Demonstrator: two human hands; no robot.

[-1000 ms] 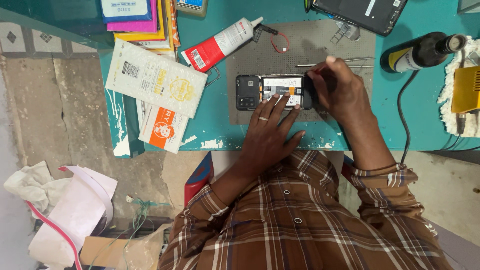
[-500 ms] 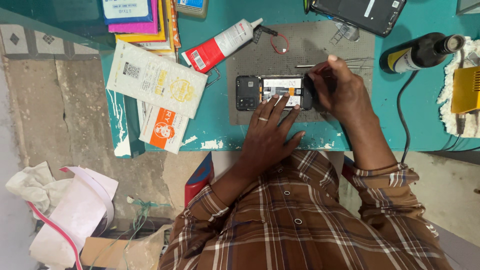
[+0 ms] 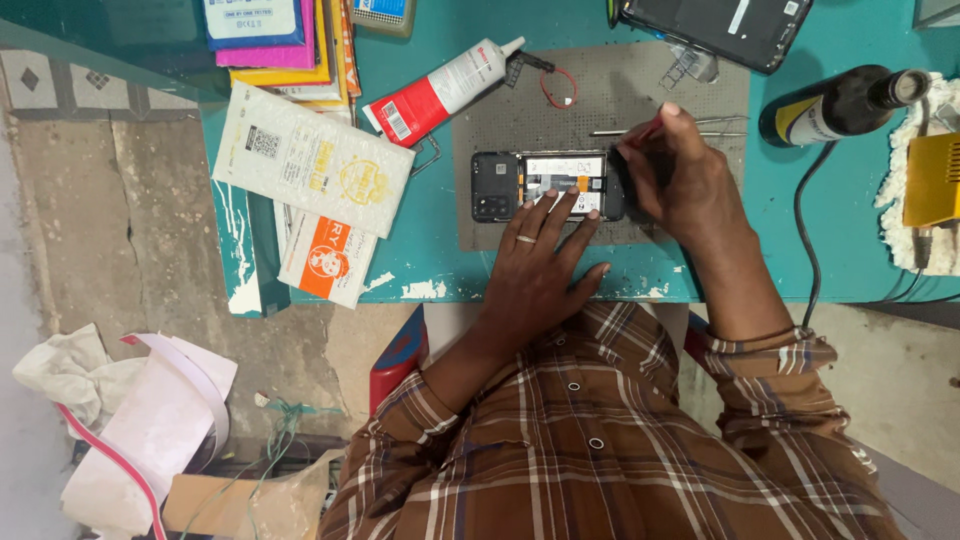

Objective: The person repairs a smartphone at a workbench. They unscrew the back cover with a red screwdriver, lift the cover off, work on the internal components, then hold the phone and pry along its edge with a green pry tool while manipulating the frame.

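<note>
Opened phone (image 3: 545, 185) sits on the grey mat (image 3: 600, 100) on the teal tabletop (image 3: 850, 240). Left hand (image 3: 540, 265) lies flat, fingers spread, pinning its near edge. Right hand (image 3: 680, 180), at the phone's 3 o'clock end, pinches a red-tipped tool (image 3: 642, 132). Glue tube (image 3: 440, 90) around 10 o'clock.

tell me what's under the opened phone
A grey work mat lies under the phone, on the teal table. The left hand and right hand cover the phone's near edge and right end.
</note>
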